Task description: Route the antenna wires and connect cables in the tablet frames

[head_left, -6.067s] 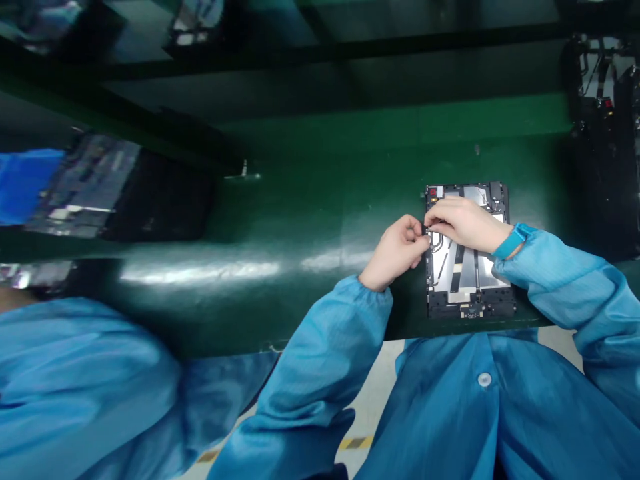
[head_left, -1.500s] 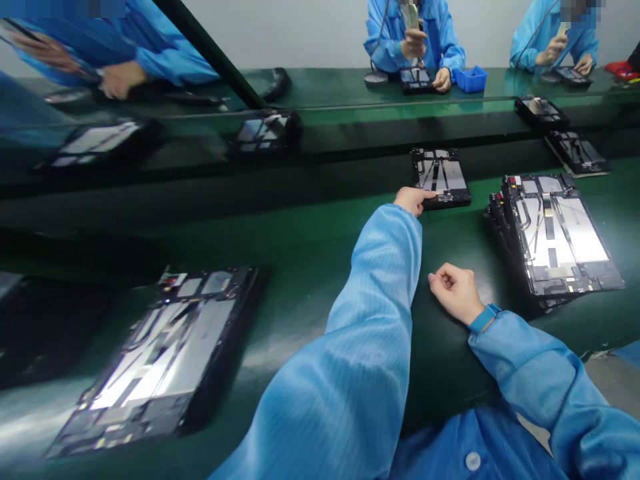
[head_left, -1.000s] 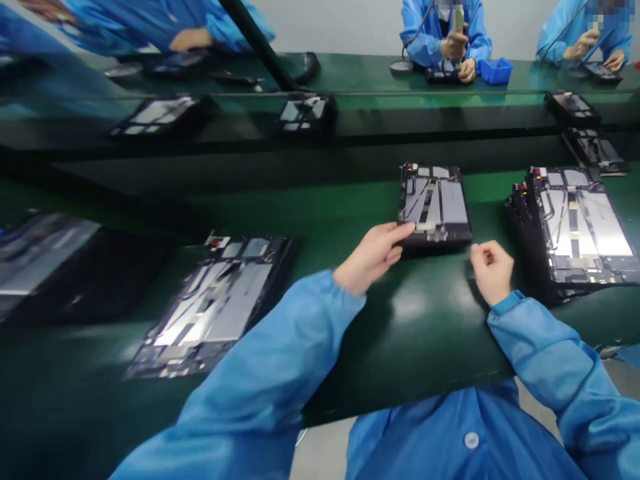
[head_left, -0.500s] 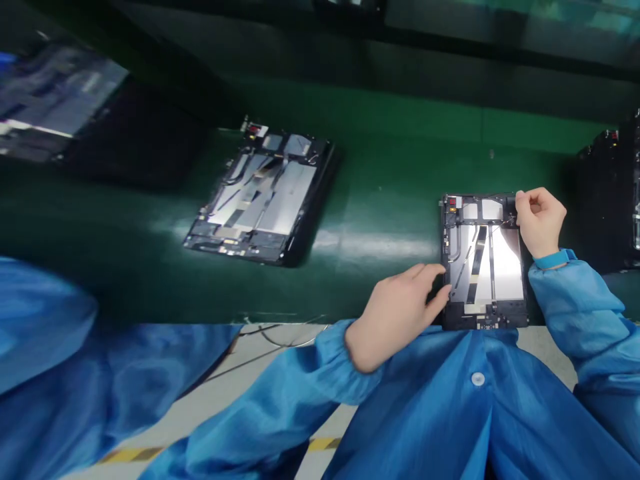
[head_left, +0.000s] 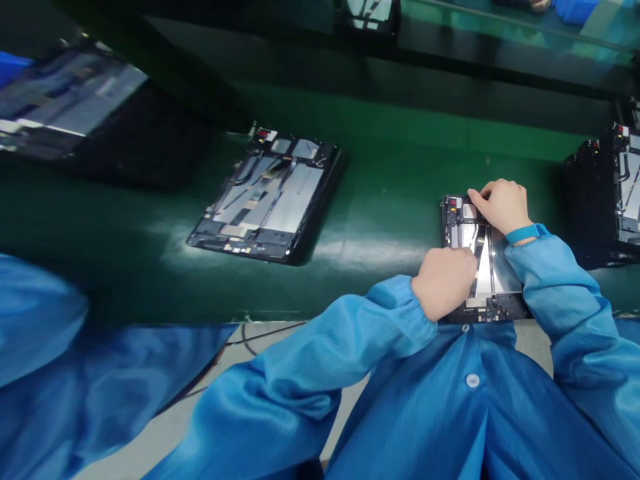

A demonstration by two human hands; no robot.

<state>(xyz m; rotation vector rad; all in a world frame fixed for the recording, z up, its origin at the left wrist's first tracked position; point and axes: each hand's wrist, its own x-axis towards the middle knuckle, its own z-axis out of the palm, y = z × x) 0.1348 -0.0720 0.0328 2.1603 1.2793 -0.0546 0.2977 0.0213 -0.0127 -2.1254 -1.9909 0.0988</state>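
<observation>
Left hand (head_left: 444, 283) and right hand (head_left: 500, 207) have moved onto the tablet frame (head_left: 505, 287), curled, grip unclear.

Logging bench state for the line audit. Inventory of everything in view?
open tablet housing: 1, black and silver, under the hands
second tablet housing: 1, black and silver, on the bench, left of the hands
stack of tablet housings: 1 stack, black and silver, right edge
blurred tablet housing: 1, grey, far left
bench top: 1, dark green, under the housings
bin: 1, blue, top edge
loose sleeve: 1, blue, lower left, owner unclear
smock: 1, blue, worn by the person
wristband: 1, teal, right wrist
left hand: bare, on the housing
right hand: bare, on the housing's far end
</observation>
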